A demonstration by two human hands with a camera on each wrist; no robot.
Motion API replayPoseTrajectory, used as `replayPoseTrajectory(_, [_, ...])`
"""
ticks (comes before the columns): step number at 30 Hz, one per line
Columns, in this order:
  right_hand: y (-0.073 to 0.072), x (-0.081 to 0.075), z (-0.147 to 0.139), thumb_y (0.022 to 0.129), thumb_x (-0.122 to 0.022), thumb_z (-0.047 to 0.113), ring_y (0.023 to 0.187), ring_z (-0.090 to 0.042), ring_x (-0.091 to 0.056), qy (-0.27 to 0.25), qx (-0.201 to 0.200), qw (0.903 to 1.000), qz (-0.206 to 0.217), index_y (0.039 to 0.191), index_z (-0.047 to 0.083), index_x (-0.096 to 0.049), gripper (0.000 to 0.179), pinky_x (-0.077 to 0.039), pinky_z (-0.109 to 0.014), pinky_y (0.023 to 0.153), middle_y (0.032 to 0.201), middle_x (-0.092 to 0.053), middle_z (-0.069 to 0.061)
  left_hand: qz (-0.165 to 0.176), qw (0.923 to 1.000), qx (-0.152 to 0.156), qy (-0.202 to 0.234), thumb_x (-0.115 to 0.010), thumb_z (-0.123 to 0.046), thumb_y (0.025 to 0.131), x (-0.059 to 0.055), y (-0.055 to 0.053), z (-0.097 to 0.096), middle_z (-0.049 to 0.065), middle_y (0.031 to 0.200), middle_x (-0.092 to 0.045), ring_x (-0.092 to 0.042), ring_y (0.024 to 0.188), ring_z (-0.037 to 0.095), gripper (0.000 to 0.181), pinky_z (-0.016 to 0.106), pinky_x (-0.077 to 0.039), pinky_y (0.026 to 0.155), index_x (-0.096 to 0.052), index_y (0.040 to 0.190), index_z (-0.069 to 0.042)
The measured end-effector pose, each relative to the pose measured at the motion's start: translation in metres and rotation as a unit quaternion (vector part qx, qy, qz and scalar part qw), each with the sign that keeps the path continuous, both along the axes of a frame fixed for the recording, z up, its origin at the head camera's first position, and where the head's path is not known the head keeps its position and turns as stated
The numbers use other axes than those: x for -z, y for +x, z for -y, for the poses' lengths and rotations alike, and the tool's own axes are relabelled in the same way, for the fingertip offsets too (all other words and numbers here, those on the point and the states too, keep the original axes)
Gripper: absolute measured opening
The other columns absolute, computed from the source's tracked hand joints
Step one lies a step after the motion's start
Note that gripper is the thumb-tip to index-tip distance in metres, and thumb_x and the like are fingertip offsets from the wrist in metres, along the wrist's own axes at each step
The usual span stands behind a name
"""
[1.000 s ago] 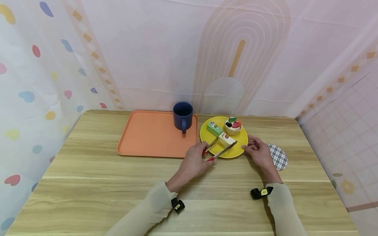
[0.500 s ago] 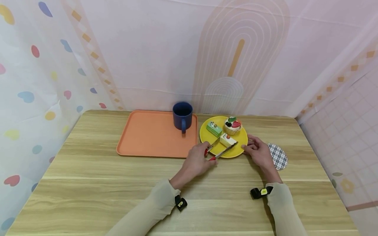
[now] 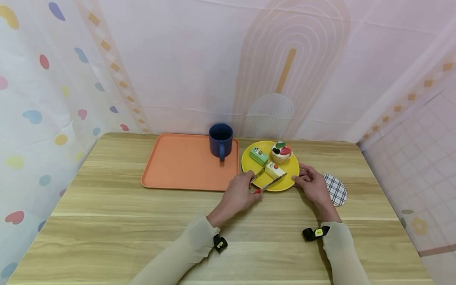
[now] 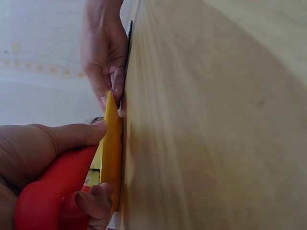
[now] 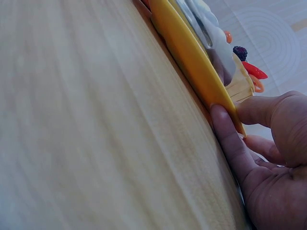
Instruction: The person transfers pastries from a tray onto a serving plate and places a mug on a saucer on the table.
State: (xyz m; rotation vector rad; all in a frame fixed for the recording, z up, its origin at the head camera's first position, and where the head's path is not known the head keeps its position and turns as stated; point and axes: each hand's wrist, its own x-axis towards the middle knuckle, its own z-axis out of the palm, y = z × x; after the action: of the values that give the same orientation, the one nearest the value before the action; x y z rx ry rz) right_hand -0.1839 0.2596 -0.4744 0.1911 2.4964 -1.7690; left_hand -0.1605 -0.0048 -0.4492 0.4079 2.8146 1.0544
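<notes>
My left hand [image 3: 239, 193] grips red-handled tongs [image 4: 48, 191], whose metal arms reach over the front of a yellow plate [image 3: 253, 177]. Between the spread tips sits a cream-coloured cake slice [image 3: 273, 171] with a small orange topping. Behind it on the plate are a green cake slice [image 3: 259, 156] and a fruit-topped cupcake [image 3: 280, 152]. At the plate's right edge, my right hand [image 3: 313, 185] pinches the rim; in the right wrist view the thumb lies on top and fingers [image 5: 228, 134] underneath.
Left of the plate lies an orange tray [image 3: 185, 166] with a dark blue mug [image 3: 220, 140] in its back right corner. A round checked coaster [image 3: 336, 190] is beside my right hand. A patterned curtain [image 3: 185, 71] hangs behind the wooden table [image 3: 142, 221].
The cream cake slice has come apart from the green one, shifting slightly right and forward. My left hand moved a little right with the tongs; my right hand stays at the rim.
</notes>
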Motion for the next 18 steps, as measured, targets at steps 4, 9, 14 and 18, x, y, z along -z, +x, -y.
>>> replayPoseTrajectory(4, [0.001,-0.0009,-0.0003,0.1,-0.067,0.013,0.085,0.004,-0.065,0.007,-0.001,1.0,-0.002,0.155,0.004,-0.04,0.062,-0.058,-0.019,0.078,0.13,-0.06,-0.025,-0.002,0.9998,0.007,-0.016,-0.089,-0.027,0.08,-0.0029,-0.002,-0.0003,0.008,0.101,-0.067,-0.056,0.08,0.018,0.052,0.029,-0.043,0.064,-0.062,0.119,-0.006])
replayPoseTrajectory(9, [0.0004,0.001,-0.0008,0.1,-0.067,0.012,0.084,0.003,-0.066,0.012,0.002,0.9999,0.0,0.154,0.004,-0.042,0.061,-0.058,-0.02,0.078,0.125,-0.062,-0.021,0.002,0.9996,0.01,-0.025,-0.091,-0.026,0.077,-0.007,-0.0048,-0.0007,0.009,0.103,-0.068,-0.059,0.084,0.02,0.052,0.033,-0.048,0.069,-0.063,0.116,-0.006])
replayPoseTrajectory(14, [0.0004,0.0015,-0.0005,0.1,-0.067,0.011,0.084,0.003,-0.066,0.009,0.001,1.0,0.001,0.154,0.004,-0.042,0.06,-0.059,-0.02,0.078,0.124,-0.062,-0.02,0.015,0.9994,0.001,-0.03,-0.091,-0.026,0.077,-0.0095,-0.0047,-0.0018,0.009,0.106,-0.068,-0.06,0.087,0.02,0.054,0.035,-0.051,0.073,-0.063,0.118,-0.007])
replayPoseTrajectory(18, [0.0004,0.0012,-0.0004,0.099,-0.067,0.011,0.084,0.003,-0.066,0.007,0.003,1.0,-0.003,0.154,0.003,-0.042,0.06,-0.058,-0.02,0.078,0.125,-0.062,-0.022,0.019,0.9994,-0.007,-0.028,-0.092,-0.026,0.076,-0.0101,-0.0039,-0.0013,0.009,0.109,-0.068,-0.059,0.089,0.022,0.056,0.036,-0.051,0.075,-0.063,0.12,-0.007])
